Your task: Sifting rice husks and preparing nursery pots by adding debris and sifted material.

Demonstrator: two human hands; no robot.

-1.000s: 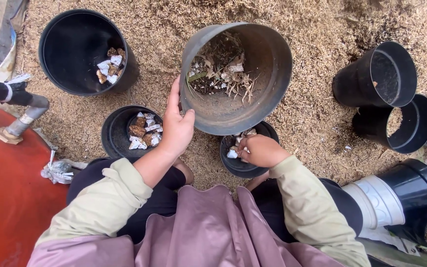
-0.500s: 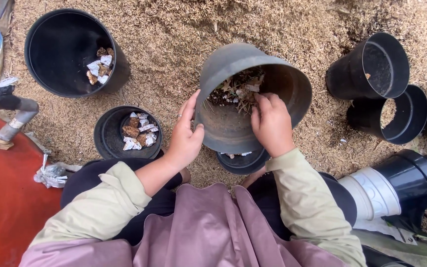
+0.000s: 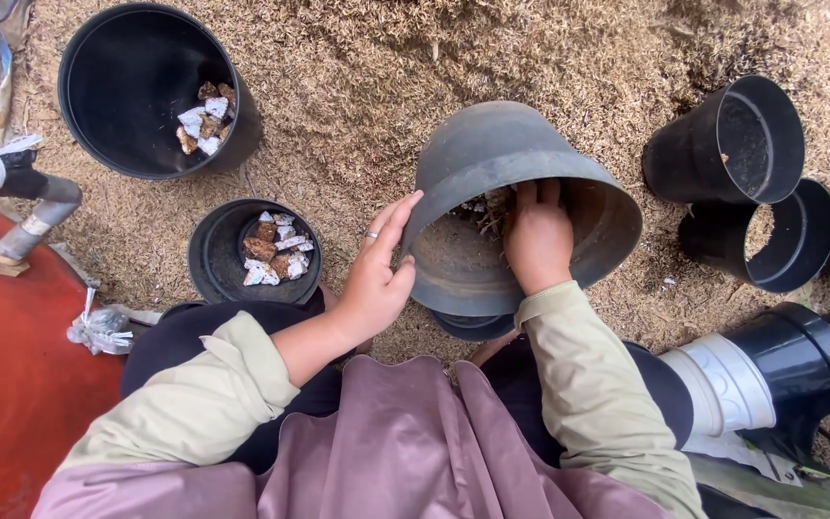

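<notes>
The large grey plastic pot (image 3: pixel 501 183) was tipped steeply toward the person, its mouth facing down and back, directly over a smaller black pot (image 3: pixel 473 327) of which only a rim edge showed beneath it. Dry bark and white chips (image 3: pixel 487 207) clung inside the tilted pot near its upper wall.

The left hand (image 3: pixel 377 279) lay flat against the pot's rim on the left side, fingers extended and close together, thumb spread below; a ring sat on one finger. It steadied the pot rather than gripping round it. The right hand (image 3: pixel 535 240) reached into the pot's mouth, fingers pressed together and curved toward the chips; whether they held any could not be told.

Left of the hands stood a small black pot (image 3: pixel 218 259) holding brown and white chips, upright on the ground. Farther up-left stood a big black pot (image 3: pixel 136 86) with a few similar chips. To the right, two empty black pots (image 3: pixel 722 144) lay tilted, well apart from the grey one. Everything rested on a bed of pale rice husk (image 3: pixel 357 86).
</notes>
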